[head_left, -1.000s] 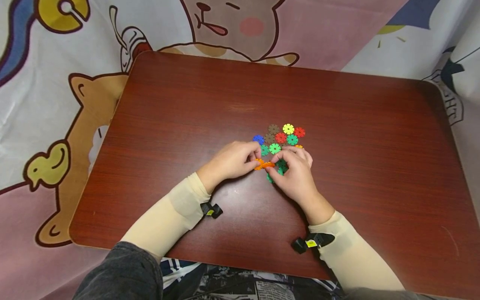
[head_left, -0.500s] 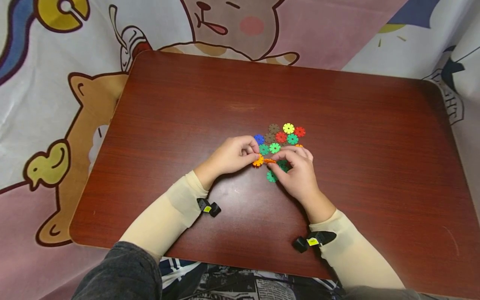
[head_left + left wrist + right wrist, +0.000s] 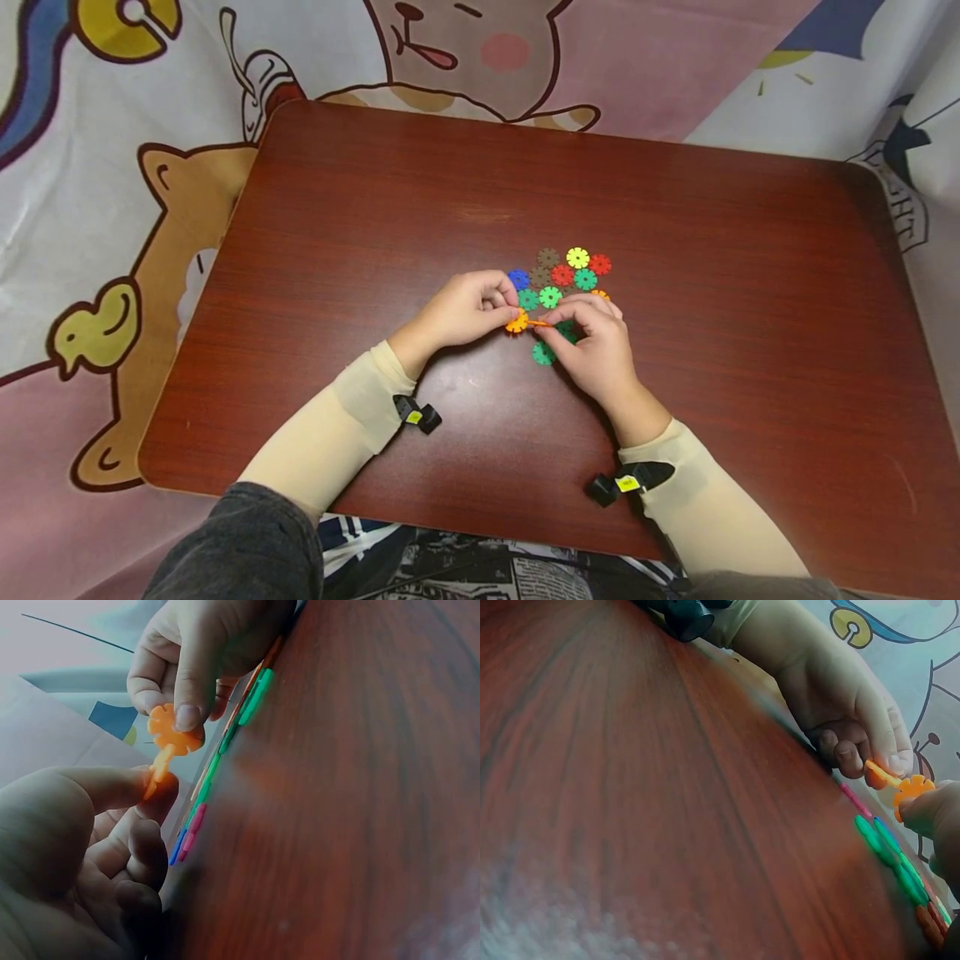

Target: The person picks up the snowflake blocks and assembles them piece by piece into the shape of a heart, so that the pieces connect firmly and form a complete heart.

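In the head view, my left hand [image 3: 467,311] pinches an orange notched plastic disc [image 3: 516,322] between thumb and forefinger. My right hand [image 3: 597,350] pinches a second orange disc [image 3: 537,323], seen almost edge-on. The two discs meet at their rims, set at an angle to each other. Both wrist views show this joint: the left hand's disc [image 3: 156,778] crosses the rim of the right hand's disc [image 3: 166,729]. The pair is held above the table. Fingertips cover part of each disc.
Several loose notched discs lie flat beyond the hands, among them a blue disc [image 3: 518,279], a yellow disc [image 3: 577,257] and a bright green disc [image 3: 550,297]. A green disc [image 3: 543,353] lies beside the right thumb. The brown table [image 3: 375,208] has a patterned cloth [image 3: 637,67] behind it.
The left hand has shifted slightly up and left, and its disc has turned to show its face. The right hand's disc has tilted to nearly edge-on. The loose discs stay put.
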Tool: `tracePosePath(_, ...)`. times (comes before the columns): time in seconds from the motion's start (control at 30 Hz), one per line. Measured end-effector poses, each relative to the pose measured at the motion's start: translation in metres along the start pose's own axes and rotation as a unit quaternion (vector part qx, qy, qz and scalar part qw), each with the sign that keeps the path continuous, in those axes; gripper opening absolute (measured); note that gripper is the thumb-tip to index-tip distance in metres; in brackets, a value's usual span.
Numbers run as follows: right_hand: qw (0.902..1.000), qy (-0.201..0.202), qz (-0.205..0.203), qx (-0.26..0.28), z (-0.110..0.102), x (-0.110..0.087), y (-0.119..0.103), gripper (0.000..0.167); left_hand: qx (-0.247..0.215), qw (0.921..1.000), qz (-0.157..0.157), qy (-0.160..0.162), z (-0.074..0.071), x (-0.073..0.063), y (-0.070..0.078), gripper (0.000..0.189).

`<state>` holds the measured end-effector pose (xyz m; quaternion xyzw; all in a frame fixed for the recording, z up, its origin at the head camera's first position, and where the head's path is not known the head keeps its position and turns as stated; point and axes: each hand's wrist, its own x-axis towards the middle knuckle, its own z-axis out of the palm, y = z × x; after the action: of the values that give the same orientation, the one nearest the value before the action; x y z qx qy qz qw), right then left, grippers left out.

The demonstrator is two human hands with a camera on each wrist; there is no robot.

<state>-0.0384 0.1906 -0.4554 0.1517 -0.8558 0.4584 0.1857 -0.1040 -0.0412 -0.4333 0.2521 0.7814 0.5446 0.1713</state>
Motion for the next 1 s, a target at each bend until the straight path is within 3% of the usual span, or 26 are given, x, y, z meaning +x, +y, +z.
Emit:
tracePosePath(0.53,0.9985,0.028,0.022,0.042,0.0023,0.0004,-0.0027,0.027,-0.035,0.9992,-0.014,0.012,0.0006,0.0006,-0.001,0.009)
tracePosePath(1.0,0.9991,-0.013,0.036,0.02,-0.0015,0.001,-0.0033,0.021,-0.059,0.998,-0.019,0.01,0.0001,-0.0007,-0.0008,0.008)
